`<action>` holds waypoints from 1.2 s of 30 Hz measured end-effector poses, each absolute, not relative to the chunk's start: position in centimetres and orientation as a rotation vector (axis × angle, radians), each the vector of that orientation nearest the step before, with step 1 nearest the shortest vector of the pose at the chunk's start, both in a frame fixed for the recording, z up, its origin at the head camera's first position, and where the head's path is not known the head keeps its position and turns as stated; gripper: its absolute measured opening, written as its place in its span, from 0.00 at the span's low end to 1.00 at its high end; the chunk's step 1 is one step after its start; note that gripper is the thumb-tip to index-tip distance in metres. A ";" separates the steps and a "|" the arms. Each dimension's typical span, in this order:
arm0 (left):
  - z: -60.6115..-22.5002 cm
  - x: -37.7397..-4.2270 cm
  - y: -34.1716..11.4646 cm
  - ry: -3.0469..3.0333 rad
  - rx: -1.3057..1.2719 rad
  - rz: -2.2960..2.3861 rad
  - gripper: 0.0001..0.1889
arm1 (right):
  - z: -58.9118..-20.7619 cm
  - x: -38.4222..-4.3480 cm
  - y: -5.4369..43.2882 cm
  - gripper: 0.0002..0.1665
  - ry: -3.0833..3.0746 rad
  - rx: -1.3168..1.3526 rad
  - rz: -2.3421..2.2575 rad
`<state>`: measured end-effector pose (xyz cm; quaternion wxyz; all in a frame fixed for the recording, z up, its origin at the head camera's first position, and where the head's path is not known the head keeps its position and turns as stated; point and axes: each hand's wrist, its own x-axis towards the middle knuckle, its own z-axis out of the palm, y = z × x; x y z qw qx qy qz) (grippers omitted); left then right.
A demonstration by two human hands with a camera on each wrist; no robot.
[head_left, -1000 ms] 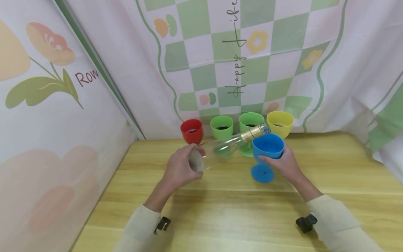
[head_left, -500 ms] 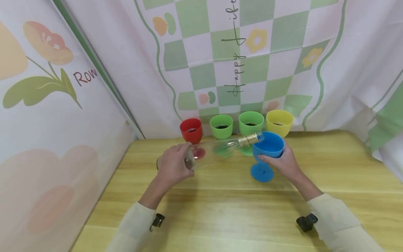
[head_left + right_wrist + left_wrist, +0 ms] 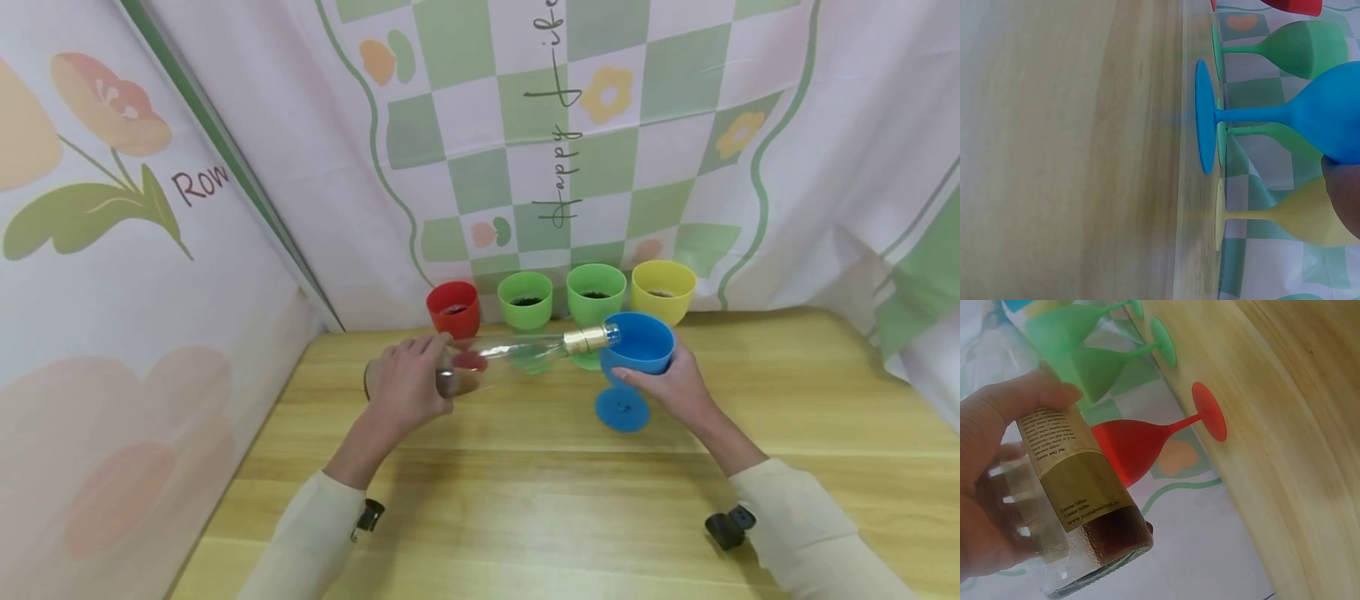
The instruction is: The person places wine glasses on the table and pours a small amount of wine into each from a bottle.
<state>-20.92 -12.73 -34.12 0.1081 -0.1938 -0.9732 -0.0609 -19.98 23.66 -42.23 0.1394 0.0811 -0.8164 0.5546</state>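
Observation:
My left hand [image 3: 407,377] grips a clear glass bottle [image 3: 506,354] round its body. The bottle lies nearly level, its gold-banded neck pointing right, with the mouth over the left rim of a blue goblet [image 3: 637,354]. In the left wrist view, a label and dark liquid show on the bottle [image 3: 1088,481] near its base. My right hand [image 3: 678,387] holds the goblet by the right side of its bowl, thumb in front. The goblet stands upright; in the right wrist view its foot looks slightly off the table. I see no liquid inside its bowl.
Behind stand a red goblet [image 3: 453,310], two green goblets [image 3: 525,310] and a yellow goblet [image 3: 663,292], each with some dark liquid. They line the back edge of the wooden table [image 3: 510,517]. A printed curtain [image 3: 540,167] hangs close behind them.
The bottle has drawn left with my left hand, and its neck has dropped from above the blue goblet to its rim, nearer level. My right hand and the goblet have hardly moved.

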 end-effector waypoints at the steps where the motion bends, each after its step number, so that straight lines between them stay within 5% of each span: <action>1: -34.0 -21.0 -12.7 -2.862 -0.573 -0.183 0.41 | -42.2 -20.0 23.6 0.44 -2.360 0.233 1.602; 36: -30.3 -21.6 -12.8 -2.775 -0.677 0.063 0.45 | -42.1 -20.1 23.8 0.47 -2.400 0.226 1.600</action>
